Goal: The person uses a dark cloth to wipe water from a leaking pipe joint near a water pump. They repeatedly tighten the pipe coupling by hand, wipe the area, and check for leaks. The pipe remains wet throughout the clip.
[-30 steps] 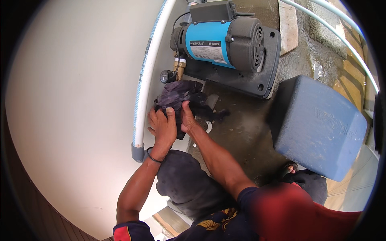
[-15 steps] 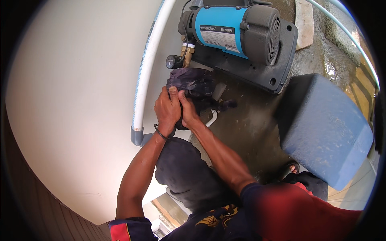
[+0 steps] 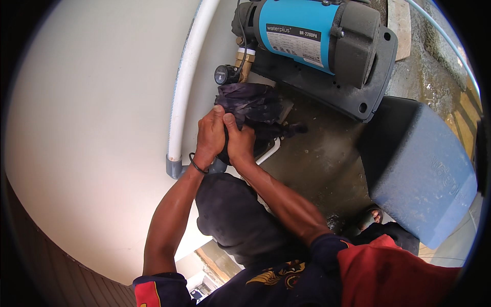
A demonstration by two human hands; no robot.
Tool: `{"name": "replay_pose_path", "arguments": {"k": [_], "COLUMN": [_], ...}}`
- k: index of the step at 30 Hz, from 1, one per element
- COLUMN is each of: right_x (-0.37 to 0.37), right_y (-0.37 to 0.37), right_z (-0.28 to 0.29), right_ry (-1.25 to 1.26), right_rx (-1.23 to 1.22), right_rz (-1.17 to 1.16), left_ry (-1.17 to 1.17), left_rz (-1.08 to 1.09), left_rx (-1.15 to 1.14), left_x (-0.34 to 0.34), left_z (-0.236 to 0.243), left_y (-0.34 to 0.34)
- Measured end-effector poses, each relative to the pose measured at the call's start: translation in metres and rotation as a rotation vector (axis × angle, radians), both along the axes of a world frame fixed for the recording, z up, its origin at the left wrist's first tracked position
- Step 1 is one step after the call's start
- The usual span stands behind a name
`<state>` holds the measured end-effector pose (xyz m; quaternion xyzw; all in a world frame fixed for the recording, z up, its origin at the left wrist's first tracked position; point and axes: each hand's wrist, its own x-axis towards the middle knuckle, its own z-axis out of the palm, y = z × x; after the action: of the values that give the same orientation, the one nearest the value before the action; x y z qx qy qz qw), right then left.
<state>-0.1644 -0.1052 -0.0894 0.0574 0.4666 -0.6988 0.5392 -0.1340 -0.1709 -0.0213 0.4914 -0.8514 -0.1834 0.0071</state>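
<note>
A crumpled dark purple cloth (image 3: pixel 253 107) is wrapped around pipework just below a brass fitting (image 3: pixel 244 61) and a small round pressure gauge (image 3: pixel 222 74). My left hand (image 3: pixel 209 135) and my right hand (image 3: pixel 239 143) press side by side against the cloth's near side, fingers closed on it. A black band circles my left wrist. What lies under the cloth is hidden.
A blue and grey water pump (image 3: pixel 312 36) sits on a dark base (image 3: pixel 353 97) behind the cloth. A white pipe (image 3: pixel 189 77) runs down a large pale tank (image 3: pixel 87 128) to a grey elbow (image 3: pixel 175 167). A grey-blue box (image 3: pixel 424 169) stands at right on wet concrete (image 3: pixel 317 158).
Both hands have drawn closer together on the cloth, bunching it tighter under the brass fitting. The view has shifted so pump and cloth sit higher and nearer.
</note>
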Motion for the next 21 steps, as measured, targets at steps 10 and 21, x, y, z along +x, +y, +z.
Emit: {"name": "replay_pose_path", "arguments": {"k": [10,21], "right_x": [0.024,0.001], "right_y": [0.024,0.025], "right_z": [0.024,0.022], "right_ry": [0.43,0.264], "right_rx": [0.044,-0.027], "right_rz": [-0.087,0.006], "left_ry": [0.29,0.591], "left_rz": [0.288,0.452], "left_rx": [0.599,0.999], "left_x": [0.002,-0.002], "left_z": [-0.001,-0.006], "left_y": [-0.014,-0.032]}}
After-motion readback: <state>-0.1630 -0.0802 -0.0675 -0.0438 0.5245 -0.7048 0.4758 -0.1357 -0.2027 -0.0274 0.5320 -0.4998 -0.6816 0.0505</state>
